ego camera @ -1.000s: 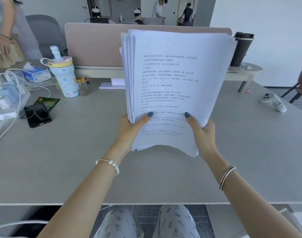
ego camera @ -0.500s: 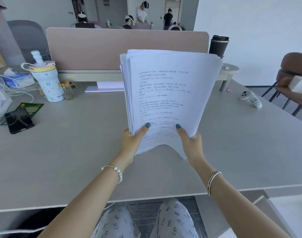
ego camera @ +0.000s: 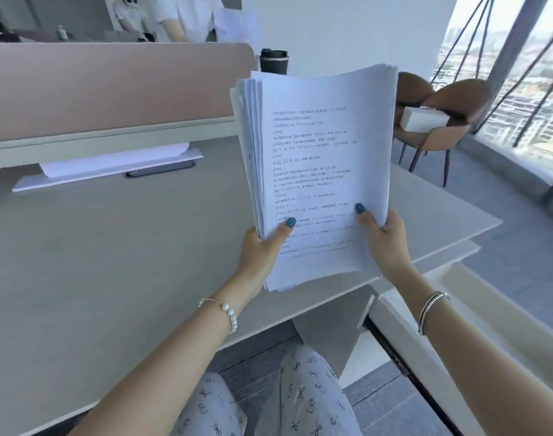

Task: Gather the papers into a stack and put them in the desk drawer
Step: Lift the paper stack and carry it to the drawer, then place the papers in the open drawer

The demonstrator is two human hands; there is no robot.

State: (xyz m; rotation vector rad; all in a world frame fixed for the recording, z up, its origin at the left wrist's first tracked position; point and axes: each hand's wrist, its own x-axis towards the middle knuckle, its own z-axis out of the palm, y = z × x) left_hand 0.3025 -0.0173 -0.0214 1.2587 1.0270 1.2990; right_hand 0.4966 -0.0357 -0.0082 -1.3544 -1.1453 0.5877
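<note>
Stack of papers (ego camera: 322,171) held upright in the air above the table's (ego camera: 111,262) right front corner, clear of the surface, printed side facing the camera. Left hand (ego camera: 262,247) grips the stack's lower left edge, thumb pressed on the front sheet. Right hand (ego camera: 383,237) grips the lower right edge the same way. Sheet edges fan unevenly along the left side. Pink divider panel (ego camera: 111,86) along the table's far edge; black tumbler (ego camera: 274,61) at its right end. Brown chairs (ego camera: 451,118) beyond the table's right edge, a white box (ego camera: 423,119) on one.
</note>
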